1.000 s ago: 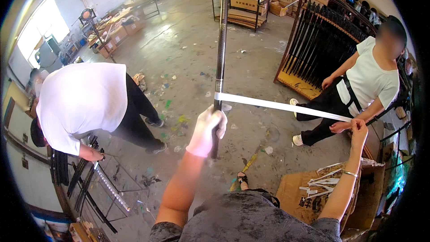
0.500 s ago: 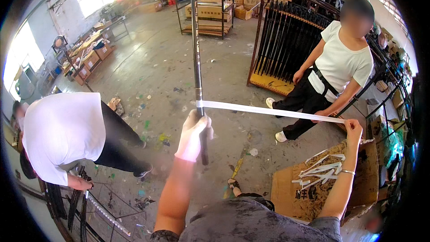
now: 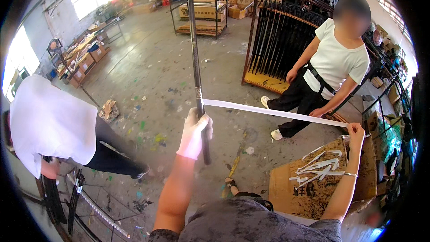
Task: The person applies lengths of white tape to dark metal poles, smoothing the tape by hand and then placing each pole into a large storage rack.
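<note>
My left hand (image 3: 195, 131), in a white glove, is closed round the lower part of a long dark rod (image 3: 195, 58). The rod stands nearly upright, its top running out of the picture and its lower end showing below my fist. Just above that hand, a white strip (image 3: 274, 112) meets the rod. It stretches taut to the right, sloping slightly down to my bare right hand (image 3: 355, 133), which pinches its far end. Below the strip, several loose white strips (image 3: 319, 169) lie on a worn cardboard box (image 3: 284, 190) beside my right forearm.
A person in a white top (image 3: 342, 54) stands beyond the strip at right, near a rack of black rods (image 3: 277, 40). At left another person (image 3: 53, 125) bends over dark rods (image 3: 74, 201) on a frame. Cartons (image 3: 87, 62) line the left wall; a metal shelf (image 3: 201, 27) stands farther back.
The rod has turned in my left hand: its light markings no longer show, and the strip's band around it looks different. The strip stays stretched. The person at left has shifted left.
</note>
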